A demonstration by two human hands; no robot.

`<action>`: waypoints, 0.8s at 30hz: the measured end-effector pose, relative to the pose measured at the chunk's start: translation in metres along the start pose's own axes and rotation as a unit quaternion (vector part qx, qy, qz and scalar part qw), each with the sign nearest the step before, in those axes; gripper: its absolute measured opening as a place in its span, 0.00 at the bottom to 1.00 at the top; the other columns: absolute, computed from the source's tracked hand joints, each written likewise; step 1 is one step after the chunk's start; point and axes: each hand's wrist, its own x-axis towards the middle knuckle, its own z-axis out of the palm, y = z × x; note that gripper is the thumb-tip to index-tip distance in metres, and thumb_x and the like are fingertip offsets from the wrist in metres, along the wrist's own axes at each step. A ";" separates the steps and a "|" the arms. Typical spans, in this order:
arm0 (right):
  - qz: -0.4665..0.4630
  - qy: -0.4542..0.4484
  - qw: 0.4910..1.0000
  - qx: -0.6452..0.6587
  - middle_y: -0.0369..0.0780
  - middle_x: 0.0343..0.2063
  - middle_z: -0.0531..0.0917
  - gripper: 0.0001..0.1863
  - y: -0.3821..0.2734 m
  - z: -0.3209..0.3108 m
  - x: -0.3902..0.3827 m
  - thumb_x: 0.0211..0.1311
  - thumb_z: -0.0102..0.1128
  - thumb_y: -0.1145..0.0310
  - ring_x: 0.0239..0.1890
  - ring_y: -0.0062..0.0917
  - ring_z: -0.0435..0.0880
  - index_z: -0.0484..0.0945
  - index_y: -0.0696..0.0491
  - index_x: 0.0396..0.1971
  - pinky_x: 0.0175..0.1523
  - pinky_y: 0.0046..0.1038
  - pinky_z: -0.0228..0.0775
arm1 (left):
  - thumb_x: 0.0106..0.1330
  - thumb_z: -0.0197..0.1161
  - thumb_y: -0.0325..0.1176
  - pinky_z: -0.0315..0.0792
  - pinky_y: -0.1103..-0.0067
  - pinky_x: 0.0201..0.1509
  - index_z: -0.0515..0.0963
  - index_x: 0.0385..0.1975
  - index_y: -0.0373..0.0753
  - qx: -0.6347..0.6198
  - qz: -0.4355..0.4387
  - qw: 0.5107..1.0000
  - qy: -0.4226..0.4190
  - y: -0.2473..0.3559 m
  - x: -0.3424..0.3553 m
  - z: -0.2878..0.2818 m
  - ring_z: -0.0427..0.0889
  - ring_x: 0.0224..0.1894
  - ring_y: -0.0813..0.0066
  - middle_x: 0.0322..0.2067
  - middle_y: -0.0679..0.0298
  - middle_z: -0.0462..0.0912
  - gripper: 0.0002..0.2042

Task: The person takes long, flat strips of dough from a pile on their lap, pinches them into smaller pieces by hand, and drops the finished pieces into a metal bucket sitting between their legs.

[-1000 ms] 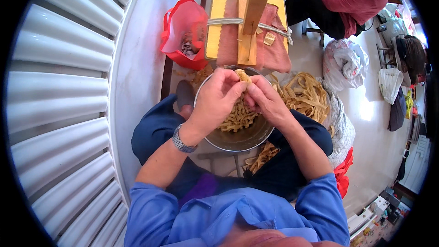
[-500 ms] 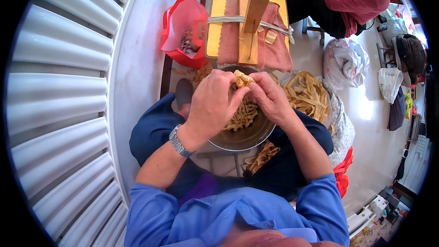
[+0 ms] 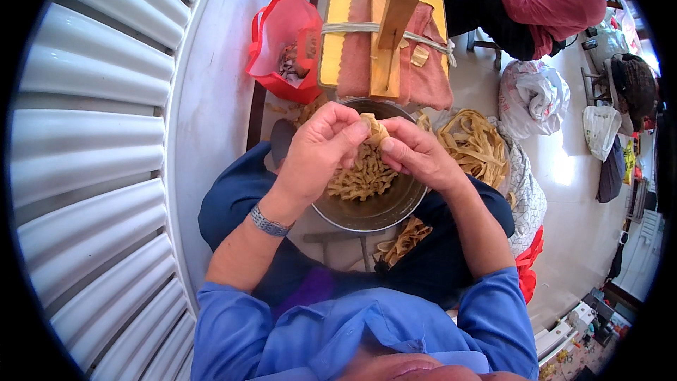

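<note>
Head view: your tan folded piece, above the pot's far half, now sits narrower, more upright than half a second ago. Left hand and right hand both pinch it; shaping looks unfinished. Twisted pieces fill the pot's middle.

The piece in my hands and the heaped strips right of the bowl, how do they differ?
The piece is short and bunched, while the strips are long and loosely looped. The piece is held by the left hand and right hand over the bowl; the strips lie heaped beside it. Both are tan.
</note>
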 end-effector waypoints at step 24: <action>-0.132 0.130 0.948 -0.259 0.28 0.31 0.77 0.10 0.005 -0.004 -0.003 0.72 0.61 0.69 0.32 0.11 0.73 0.79 0.56 0.48 0.38 0.16 0.66 | 0.78 0.55 0.47 0.67 0.85 0.30 0.73 0.33 0.39 0.274 0.065 0.959 0.018 0.006 -0.001 -0.006 0.70 0.26 0.88 0.25 0.74 0.73 0.17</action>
